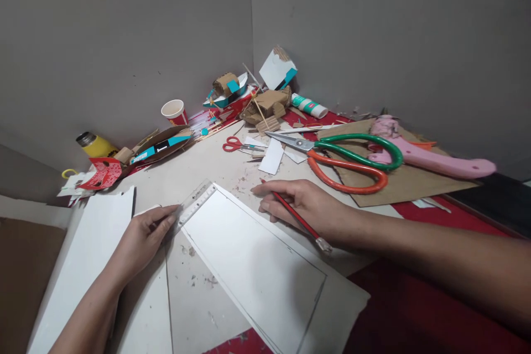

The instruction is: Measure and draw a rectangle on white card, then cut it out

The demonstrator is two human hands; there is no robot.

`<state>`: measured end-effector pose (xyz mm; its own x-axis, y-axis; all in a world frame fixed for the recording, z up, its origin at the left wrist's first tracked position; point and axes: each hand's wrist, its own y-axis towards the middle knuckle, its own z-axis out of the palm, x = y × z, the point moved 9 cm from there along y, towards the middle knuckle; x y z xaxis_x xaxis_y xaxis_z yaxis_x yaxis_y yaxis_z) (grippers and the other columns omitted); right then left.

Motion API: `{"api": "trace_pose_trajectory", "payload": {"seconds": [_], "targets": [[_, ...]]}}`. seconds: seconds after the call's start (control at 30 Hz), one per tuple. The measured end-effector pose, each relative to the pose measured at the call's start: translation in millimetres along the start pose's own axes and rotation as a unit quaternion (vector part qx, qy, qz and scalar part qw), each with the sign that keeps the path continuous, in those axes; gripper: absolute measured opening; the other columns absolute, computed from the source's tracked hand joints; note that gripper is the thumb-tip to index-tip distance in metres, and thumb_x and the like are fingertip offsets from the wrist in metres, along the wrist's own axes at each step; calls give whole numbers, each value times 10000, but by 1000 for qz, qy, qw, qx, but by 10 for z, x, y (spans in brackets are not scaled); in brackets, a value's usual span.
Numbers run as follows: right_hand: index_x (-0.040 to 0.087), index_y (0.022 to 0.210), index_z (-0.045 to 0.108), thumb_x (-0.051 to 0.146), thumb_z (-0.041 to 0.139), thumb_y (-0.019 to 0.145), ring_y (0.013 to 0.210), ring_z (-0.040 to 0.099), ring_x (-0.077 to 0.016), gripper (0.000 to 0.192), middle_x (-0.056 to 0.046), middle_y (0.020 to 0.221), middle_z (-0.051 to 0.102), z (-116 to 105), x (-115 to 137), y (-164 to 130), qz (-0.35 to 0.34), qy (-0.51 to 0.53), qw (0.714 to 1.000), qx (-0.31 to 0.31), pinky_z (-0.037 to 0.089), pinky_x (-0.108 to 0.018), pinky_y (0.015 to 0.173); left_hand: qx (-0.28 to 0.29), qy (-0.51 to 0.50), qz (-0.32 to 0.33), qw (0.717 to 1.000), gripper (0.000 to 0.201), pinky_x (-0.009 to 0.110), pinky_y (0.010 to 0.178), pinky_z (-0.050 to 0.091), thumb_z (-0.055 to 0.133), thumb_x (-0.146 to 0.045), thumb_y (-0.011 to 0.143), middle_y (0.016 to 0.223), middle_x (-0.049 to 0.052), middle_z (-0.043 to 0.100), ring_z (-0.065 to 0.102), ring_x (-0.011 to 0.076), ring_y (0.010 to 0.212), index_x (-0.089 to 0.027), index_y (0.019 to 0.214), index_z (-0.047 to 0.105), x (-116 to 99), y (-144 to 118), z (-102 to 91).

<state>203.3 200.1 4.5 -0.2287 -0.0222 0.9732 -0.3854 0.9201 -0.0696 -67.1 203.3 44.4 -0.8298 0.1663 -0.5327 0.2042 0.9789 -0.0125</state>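
A white sheet of card (253,254) lies slanted before me, with pencil lines drawn along its edges. Across its far left end rests a clear ruler (198,202). My left hand (151,230) pinches the ruler's near end between thumb and fingers. Over the card's right edge, my right hand (302,207) grips a red and black pencil (295,214), its tip pointing away from me and its wrapped end toward me. Beyond the right hand lie large scissors (352,160) with one green and one orange handle.
Small red scissors (234,144) and white paper scraps (271,157) lie behind the card. Along the wall stand a paper cup (174,112), a yellow bottle (97,145), cardboard models (269,104) and a glue tube (309,105). A pink-handled tool (443,157) rests on brown cardboard (415,191) at right.
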Motion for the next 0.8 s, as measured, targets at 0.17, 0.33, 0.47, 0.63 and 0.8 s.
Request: {"api": "trace_pose_trajectory", "payload": {"seconds": [0.17, 0.33, 0.47, 0.63, 0.8], "targets": [[107, 1137, 664, 382, 605, 846, 681, 602, -158, 404, -51, 789, 650, -21, -39, 0, 11, -2, 1000, -15, 484, -267, 616, 4, 1, -2, 1000, 347, 383, 873, 565, 522, -381, 893, 1132, 85, 746, 702, 243, 1016, -202, 1113, 722, 32, -2, 16], [120, 1154, 674, 384, 632, 843, 685, 642, -171, 410, -61, 795, 674, -27, -133, 8, 23, -8, 999, -22, 528, -285, 632, 20, 2, 12, 1000, 339, 384, 928, 533, 510, -364, 905, 1154, 72, 738, 684, 225, 1051, -214, 1132, 712, 14, 8, 40], [123, 1157, 672, 379, 606, 856, 682, 662, -177, 401, -65, 800, 689, -42, -131, 5, 30, -30, 999, -26, 545, -287, 629, 26, 2, 21, 999, 326, 392, 941, 525, 501, -371, 916, 1168, 60, 733, 679, 220, 1060, -242, 1133, 708, -5, 20, 42], [130, 1201, 654, 340, 531, 903, 789, 698, -204, 384, -92, 895, 741, -11, 49, -53, -49, -150, 987, -18, 560, -315, 730, 22, 5, 30, 999, 338, 388, 925, 534, 492, -382, 920, 1172, 67, 731, 683, 220, 1051, -241, 1139, 708, -19, 20, 38], [168, 1310, 598, 267, 546, 894, 1114, 629, -276, 431, -144, 1195, 695, 193, 249, -164, -198, -306, 931, 19, 509, -423, 942, 14, 15, 44, 999, 329, 383, 877, 551, 489, -367, 919, 1127, 66, 746, 696, 222, 1003, -252, 1130, 714, -20, 21, 33]]}}
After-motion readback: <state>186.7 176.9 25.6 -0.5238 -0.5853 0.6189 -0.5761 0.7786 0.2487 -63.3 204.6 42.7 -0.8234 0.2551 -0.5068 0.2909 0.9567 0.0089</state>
